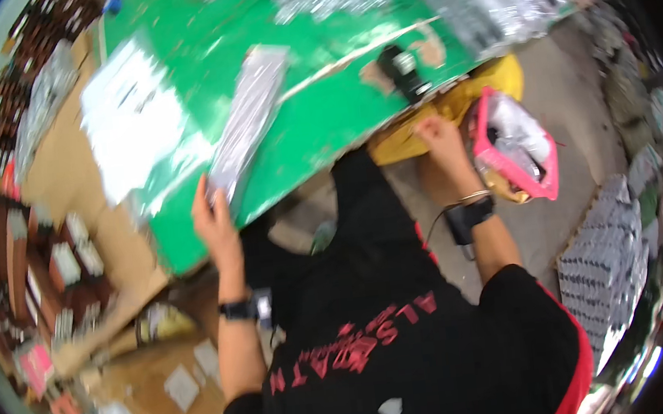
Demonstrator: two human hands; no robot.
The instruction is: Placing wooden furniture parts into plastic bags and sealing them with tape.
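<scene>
My left hand (217, 222) grips the near end of a long, narrow package (250, 119) wrapped in clear plastic, thumb on one side and fingers on the other. The package lies slantwise on the green tabletop (339, 118). My right hand (441, 142) is raised just off the table's front edge, fingers curled together in a pinch; whatever it holds, if anything, is too blurred to make out. Closest to it are a yellow bag (401, 140) and a pink-rimmed bin (483, 140). A black handheld object (402, 72) rests at the table edge.
White plastic sheets or bags (130, 106) are spread at the table's left. Wrapped bundles (487, 0) lie along its far right. Brown stacked pieces (74, 264) sit on cardboard (64, 165) at left. A grey bundle (604, 260) stands on the floor at right.
</scene>
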